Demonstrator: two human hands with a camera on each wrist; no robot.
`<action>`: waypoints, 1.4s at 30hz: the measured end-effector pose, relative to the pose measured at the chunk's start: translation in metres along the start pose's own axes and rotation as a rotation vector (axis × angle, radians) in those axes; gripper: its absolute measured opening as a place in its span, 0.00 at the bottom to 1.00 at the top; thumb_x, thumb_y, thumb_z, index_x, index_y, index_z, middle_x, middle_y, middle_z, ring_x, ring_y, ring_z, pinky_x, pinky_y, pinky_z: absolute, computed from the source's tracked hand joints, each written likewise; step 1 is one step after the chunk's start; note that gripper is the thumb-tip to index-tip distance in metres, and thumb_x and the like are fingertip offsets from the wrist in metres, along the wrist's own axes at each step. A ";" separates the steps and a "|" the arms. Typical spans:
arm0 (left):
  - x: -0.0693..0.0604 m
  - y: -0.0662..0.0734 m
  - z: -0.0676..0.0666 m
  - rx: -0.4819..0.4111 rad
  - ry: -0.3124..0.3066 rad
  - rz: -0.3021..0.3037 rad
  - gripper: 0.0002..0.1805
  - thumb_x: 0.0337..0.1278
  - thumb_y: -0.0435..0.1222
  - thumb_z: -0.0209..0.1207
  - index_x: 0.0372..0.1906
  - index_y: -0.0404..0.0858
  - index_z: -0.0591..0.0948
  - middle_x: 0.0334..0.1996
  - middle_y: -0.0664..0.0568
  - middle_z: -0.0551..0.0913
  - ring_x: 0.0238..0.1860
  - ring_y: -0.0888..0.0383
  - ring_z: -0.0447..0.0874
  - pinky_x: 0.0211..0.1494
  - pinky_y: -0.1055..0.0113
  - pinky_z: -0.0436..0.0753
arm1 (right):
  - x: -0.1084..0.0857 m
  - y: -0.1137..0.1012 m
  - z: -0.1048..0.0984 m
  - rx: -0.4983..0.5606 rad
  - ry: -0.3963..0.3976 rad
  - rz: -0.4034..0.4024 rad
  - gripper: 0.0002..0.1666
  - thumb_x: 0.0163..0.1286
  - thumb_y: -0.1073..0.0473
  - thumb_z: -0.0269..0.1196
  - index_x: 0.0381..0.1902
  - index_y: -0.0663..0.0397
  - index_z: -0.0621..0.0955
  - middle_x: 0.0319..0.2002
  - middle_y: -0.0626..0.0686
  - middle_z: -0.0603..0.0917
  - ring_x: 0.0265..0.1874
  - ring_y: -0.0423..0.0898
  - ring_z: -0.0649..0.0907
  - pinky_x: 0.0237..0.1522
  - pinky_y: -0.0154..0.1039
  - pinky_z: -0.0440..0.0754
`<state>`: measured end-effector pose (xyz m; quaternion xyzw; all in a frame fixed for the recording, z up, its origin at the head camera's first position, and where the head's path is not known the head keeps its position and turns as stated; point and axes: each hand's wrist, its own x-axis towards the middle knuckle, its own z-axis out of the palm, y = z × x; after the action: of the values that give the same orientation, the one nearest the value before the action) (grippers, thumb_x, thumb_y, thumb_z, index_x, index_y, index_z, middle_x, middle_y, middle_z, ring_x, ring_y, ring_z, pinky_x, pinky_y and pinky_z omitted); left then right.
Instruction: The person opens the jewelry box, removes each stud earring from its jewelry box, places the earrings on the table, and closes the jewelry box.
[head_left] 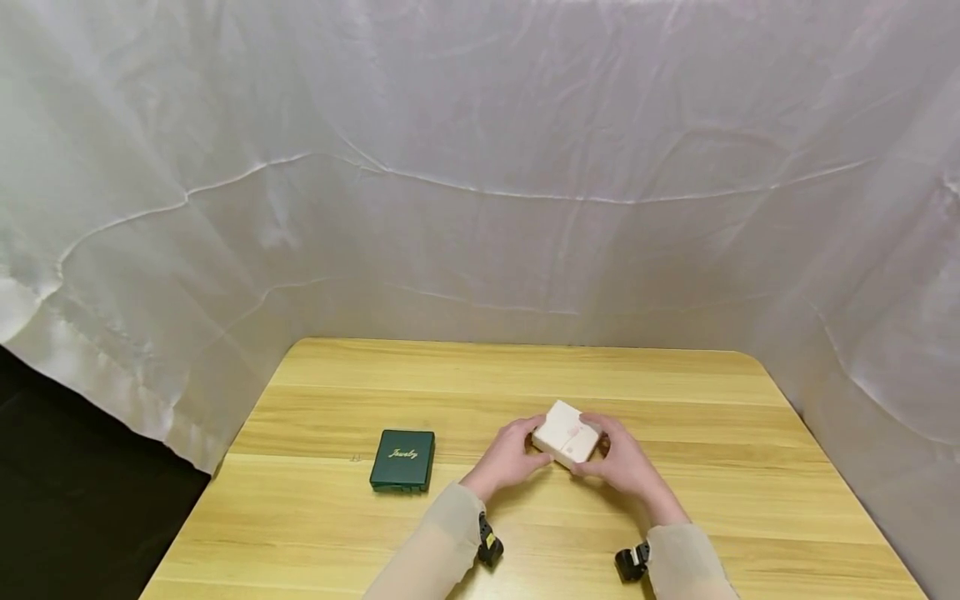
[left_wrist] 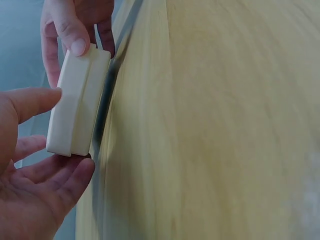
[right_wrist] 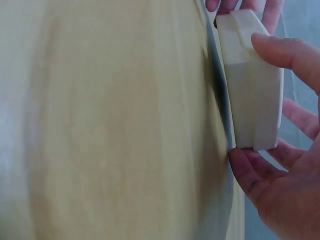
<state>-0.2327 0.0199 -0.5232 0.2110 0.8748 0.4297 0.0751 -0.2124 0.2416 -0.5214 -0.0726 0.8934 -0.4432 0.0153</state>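
Both hands hold a small white box (head_left: pixel 564 431) with faint pink print on its top. My left hand (head_left: pixel 510 457) grips its left side, thumb at the near edge and fingers at the far side. On the right side, my right hand (head_left: pixel 624 458) holds it the same way. A step runs along the side of the box (left_wrist: pixel 80 102) in the left wrist view, like a lid over a base. The right wrist view shows fingers under the box (right_wrist: pixel 252 85), and whether it touches the table cannot be told.
A dark green box (head_left: pixel 402 460) with gold "Jewelry" lettering lies left of the hands on the wooden table (head_left: pixel 315 533). Beside it are tiny thin items (head_left: pixel 356 457), too small to identify. White cloth (head_left: pixel 480 250) hangs behind and around the table.
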 end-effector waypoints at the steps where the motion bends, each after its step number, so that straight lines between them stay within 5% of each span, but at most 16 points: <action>1: -0.001 -0.001 -0.001 0.004 0.007 -0.004 0.38 0.54 0.38 0.70 0.70 0.36 0.69 0.62 0.43 0.75 0.61 0.48 0.74 0.63 0.57 0.72 | 0.000 -0.001 0.001 0.011 -0.004 -0.004 0.49 0.45 0.62 0.80 0.66 0.58 0.71 0.65 0.66 0.69 0.59 0.63 0.73 0.59 0.61 0.70; 7: -0.007 -0.003 -0.006 0.007 0.063 0.016 0.37 0.47 0.35 0.73 0.65 0.32 0.74 0.54 0.41 0.78 0.53 0.50 0.77 0.58 0.60 0.76 | 0.002 -0.005 0.005 0.050 -0.036 -0.029 0.47 0.43 0.64 0.80 0.63 0.59 0.73 0.64 0.67 0.68 0.57 0.65 0.75 0.58 0.59 0.72; 14: -0.016 -0.007 -0.015 -0.079 0.078 0.015 0.35 0.43 0.29 0.74 0.62 0.32 0.76 0.38 0.53 0.75 0.35 0.60 0.74 0.37 0.71 0.77 | 0.001 -0.014 0.010 0.030 -0.094 -0.052 0.53 0.41 0.61 0.81 0.67 0.56 0.70 0.65 0.65 0.69 0.58 0.63 0.73 0.60 0.61 0.68; 18: -0.022 -0.009 -0.021 -0.085 0.084 0.012 0.36 0.41 0.27 0.74 0.62 0.31 0.75 0.35 0.54 0.73 0.32 0.60 0.74 0.34 0.72 0.77 | 0.000 -0.019 0.012 0.044 -0.136 -0.072 0.56 0.41 0.61 0.81 0.69 0.56 0.68 0.65 0.62 0.71 0.57 0.62 0.75 0.58 0.61 0.70; 31: -0.049 -0.006 -0.041 -0.091 0.043 -0.019 0.46 0.37 0.28 0.75 0.68 0.31 0.68 0.42 0.49 0.74 0.32 0.60 0.76 0.32 0.71 0.78 | -0.001 -0.026 0.019 0.083 -0.287 -0.161 0.55 0.45 0.59 0.80 0.70 0.57 0.66 0.64 0.61 0.71 0.60 0.63 0.73 0.59 0.61 0.71; 42: -0.068 -0.012 -0.048 -0.079 0.004 -0.034 0.48 0.39 0.29 0.75 0.70 0.29 0.65 0.48 0.46 0.76 0.26 0.64 0.75 0.28 0.71 0.78 | -0.005 -0.037 0.029 0.032 -0.319 -0.220 0.53 0.42 0.62 0.79 0.67 0.60 0.69 0.63 0.60 0.72 0.60 0.59 0.73 0.61 0.61 0.67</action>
<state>-0.1903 -0.0512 -0.5064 0.1922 0.8607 0.4631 0.0887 -0.2009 0.1971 -0.5096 -0.2391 0.8591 -0.4392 0.1095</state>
